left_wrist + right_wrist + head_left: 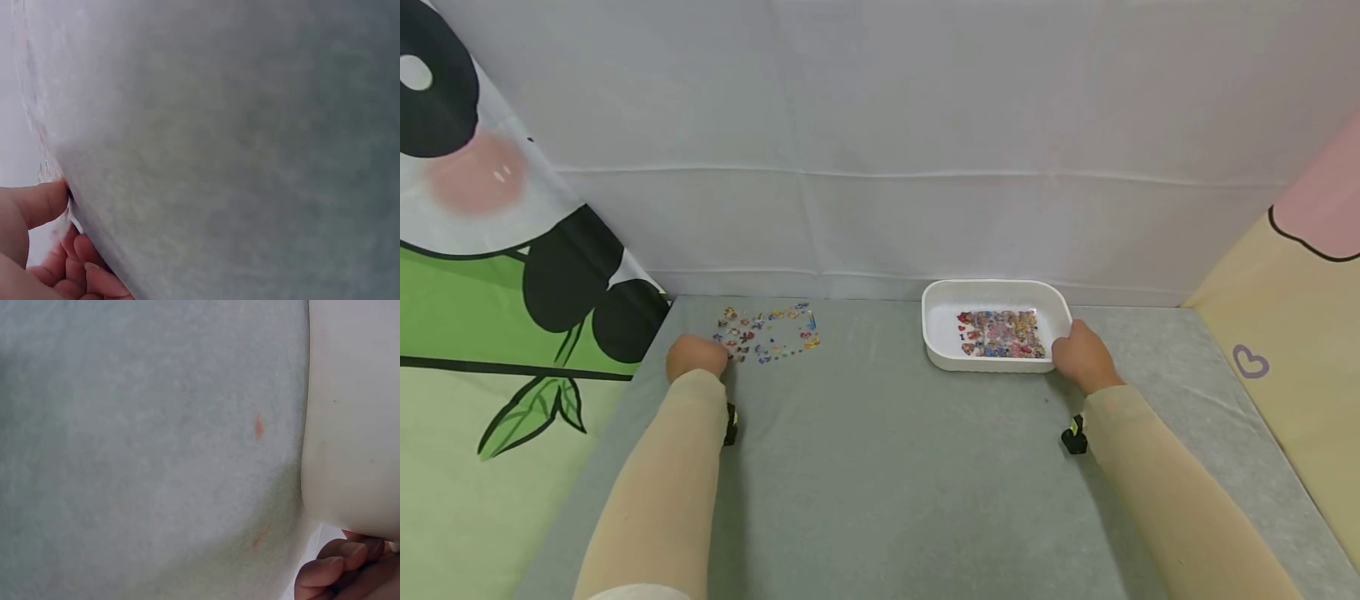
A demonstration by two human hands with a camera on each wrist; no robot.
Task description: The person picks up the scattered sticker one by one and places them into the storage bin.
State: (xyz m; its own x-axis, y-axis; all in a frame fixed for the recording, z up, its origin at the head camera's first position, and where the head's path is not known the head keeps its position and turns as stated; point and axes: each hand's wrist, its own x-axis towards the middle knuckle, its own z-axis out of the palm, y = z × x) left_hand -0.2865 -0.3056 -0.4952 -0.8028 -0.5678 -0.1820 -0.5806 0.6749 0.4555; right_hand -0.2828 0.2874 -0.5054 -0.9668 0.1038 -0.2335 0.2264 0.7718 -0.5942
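Observation:
At the left of the head view, a clear sheet of small colourful stickers (747, 337) lies over the grey table. My left hand (696, 357) pinches its near left edge. In the left wrist view, the thumb (47, 203) and curled fingers meet at that thin edge. To the right stands a white plastic tray (942, 333) with rounded corners. Inside it lie densely patterned sticker sheets (1003, 333). My right hand (1084, 357) grips the tray's right end by the rim. In the right wrist view, curled fingers (331, 572) show under the tray's rim.
Grey cloth covers the table (880, 467). A pale wall sheet (865, 225) rises along the table's far edge. Printed cartoon cloths hang at the left (475, 308) and right (1292, 333). Black wrist cameras sit by both cuffs.

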